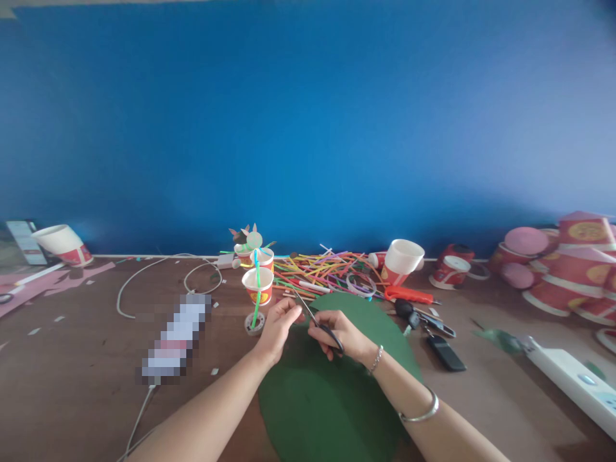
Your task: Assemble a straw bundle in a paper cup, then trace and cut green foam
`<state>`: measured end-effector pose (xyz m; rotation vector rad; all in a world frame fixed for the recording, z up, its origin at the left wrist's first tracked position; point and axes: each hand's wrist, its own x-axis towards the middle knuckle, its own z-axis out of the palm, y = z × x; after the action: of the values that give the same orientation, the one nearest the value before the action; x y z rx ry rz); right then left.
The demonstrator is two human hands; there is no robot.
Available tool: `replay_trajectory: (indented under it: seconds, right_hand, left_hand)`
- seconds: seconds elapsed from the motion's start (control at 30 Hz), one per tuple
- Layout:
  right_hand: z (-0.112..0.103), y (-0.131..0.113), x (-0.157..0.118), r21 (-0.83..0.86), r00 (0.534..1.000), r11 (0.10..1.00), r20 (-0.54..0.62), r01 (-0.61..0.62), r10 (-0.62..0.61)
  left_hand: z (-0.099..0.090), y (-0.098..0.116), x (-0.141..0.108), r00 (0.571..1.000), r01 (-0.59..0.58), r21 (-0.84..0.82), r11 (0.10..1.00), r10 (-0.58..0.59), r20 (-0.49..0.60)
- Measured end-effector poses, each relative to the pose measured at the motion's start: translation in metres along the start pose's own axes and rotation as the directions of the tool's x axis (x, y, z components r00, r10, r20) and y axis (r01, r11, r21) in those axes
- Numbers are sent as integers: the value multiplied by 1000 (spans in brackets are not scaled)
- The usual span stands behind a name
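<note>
My right hand [339, 333] is closed round the black handles of a pair of scissors [312, 314], whose thin metal blades point up and to the left. Close by, my left hand [282, 324] is pinched, its fingertips beside the blades. Whatever small piece it holds is too hidden to name. Both hands are above a large round green sheet [332, 410] lying on the table. Just left of them stands a red and white paper cup [250, 295] with a bent green pipe cleaner [258, 282] and a small round paper animal head [252, 240] at the top.
Behind my hands lies a heap of coloured pipe cleaners [327, 266]. An upright paper cup [402, 260], an orange cutter [409, 294] and keys [445, 351] are to the right, with a white power strip [572, 378] farther out. A phone [176, 337] with a cable lies left.
</note>
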<state>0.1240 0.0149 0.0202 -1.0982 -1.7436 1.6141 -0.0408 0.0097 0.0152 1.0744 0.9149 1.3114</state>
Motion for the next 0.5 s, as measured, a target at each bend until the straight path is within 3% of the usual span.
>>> replay_trajectory:
  seconds: [0.33,0.5]
  right_hand:
    - [-2,0,-1,-5,1000,1000,5,-2,2]
    - [-1,-1,-1,19,1000,1000,16,-7,7]
  left_hand:
    - [1,-1,-2,998,-34,57,998,37,-58]
    - [1,1,-1,998,-56,77,995,57,-2]
